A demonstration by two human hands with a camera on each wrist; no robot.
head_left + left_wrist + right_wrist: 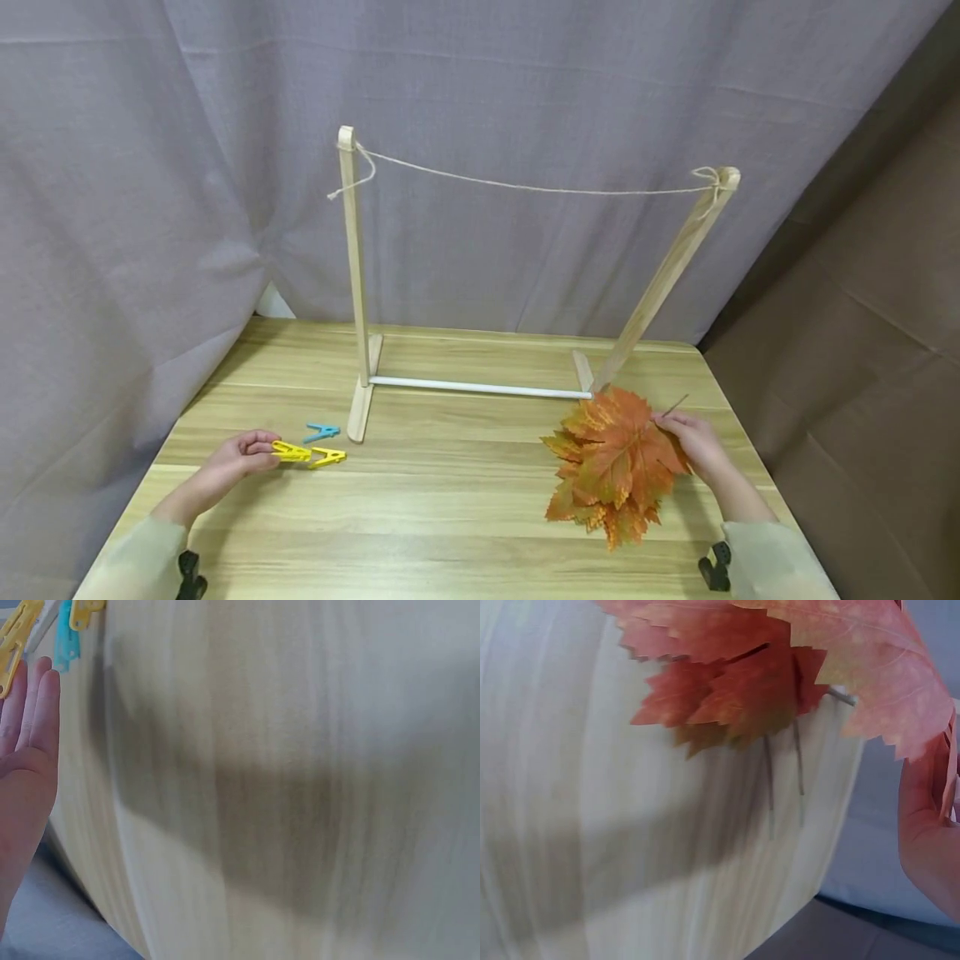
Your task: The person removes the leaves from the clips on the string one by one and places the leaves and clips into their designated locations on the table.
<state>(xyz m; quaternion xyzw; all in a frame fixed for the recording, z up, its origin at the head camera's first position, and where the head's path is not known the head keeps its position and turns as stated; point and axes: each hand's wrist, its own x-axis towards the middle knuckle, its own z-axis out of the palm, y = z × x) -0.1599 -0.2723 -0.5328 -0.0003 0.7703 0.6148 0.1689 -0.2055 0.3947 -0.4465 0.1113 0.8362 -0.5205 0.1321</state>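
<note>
My left hand (238, 460) pinches a yellow clothespin (291, 452) between thumb and fingers at the left of the table. Just past its tip lies a second yellow clothespin (328, 457), and a blue clothespin (322, 432) lies a little behind. On the right, my right hand (693, 442) pinches an orange artificial maple leaf (626, 458) near its stem (675, 406). This leaf overlaps several more leaves (581, 500) beneath it. In the right wrist view the held leaf (885, 667) is raised above red leaves (727, 690) whose thin stems hang toward the tabletop.
A wooden frame stands at the back, with a left post (354, 258), a leaning right post (660, 283) and a white bottom rod (480, 387). Twine (525, 187) runs between the post tops. Grey cloth (487, 83) hangs behind the wooden table (420, 533).
</note>
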